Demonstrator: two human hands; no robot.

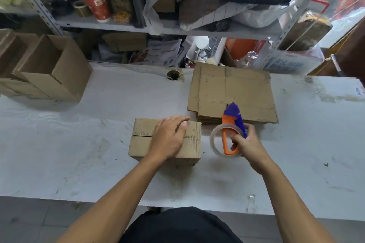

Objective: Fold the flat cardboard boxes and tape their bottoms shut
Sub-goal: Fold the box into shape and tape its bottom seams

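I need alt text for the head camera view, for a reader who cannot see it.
A person's left hand presses flat on a folded cardboard box on a white table, while the right hand grips an orange tape dispenser. Flat boxes lie stacked behind it.

even, soft daylight fills the frame, with faint shadows. wide-angle bending warps the edges. the upper shelves look slightly blurred.
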